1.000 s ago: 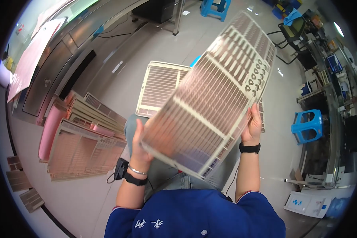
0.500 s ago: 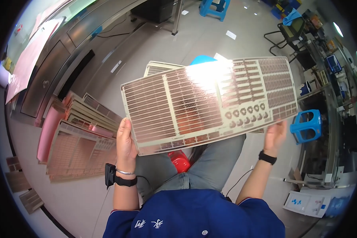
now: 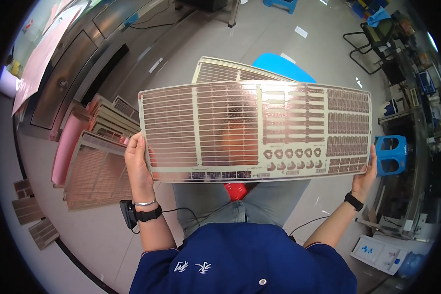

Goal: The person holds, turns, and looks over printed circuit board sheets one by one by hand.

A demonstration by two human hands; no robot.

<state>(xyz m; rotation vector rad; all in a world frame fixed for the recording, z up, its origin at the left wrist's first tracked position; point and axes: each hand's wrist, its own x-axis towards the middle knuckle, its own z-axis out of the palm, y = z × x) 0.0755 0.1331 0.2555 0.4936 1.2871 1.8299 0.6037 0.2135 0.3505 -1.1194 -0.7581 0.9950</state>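
Observation:
Across my lap I hold up a thin rectangular patterned panel (image 3: 225,132), copper-pink and cream, with rows of narrow strips, small ring shapes and dark blocks. My left hand (image 3: 138,159) pinches its left edge near the lower corner. At the lower right corner my right hand (image 3: 366,171) grips the edge, its fingers partly hidden behind the panel. Another similar panel (image 3: 213,67) shows beyond the held one's far edge, near a bright blue stool top (image 3: 286,66). The held panel covers most of what lies behind it.
To my left, more patterned panels (image 3: 103,171) lean beside a pink roll (image 3: 69,154) near a metal cabinet (image 3: 59,85). Something red (image 3: 236,191) shows between my legs. A blue stool (image 3: 392,155) and cluttered shelving (image 3: 416,117) stand at right.
The panel has turned from a slant to nearly level, its right end coming down toward me. My right hand has shifted outward to the right. The bright glare on the panel has faded.

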